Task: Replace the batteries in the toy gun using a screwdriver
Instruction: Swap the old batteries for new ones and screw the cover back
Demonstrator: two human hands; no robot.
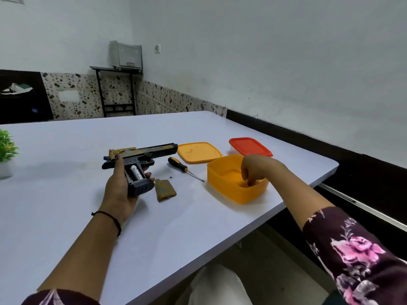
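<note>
Black-and-gold plastic toy gun, a white cylindrical battery in its open grip, sits clasped in the left hand. At three o'clock, the right hand dips into a square yellow tub, grasp unreadable.

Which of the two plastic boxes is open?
The orange box in front, with the right hand inside it; the one behind it wears a red lid.
</note>
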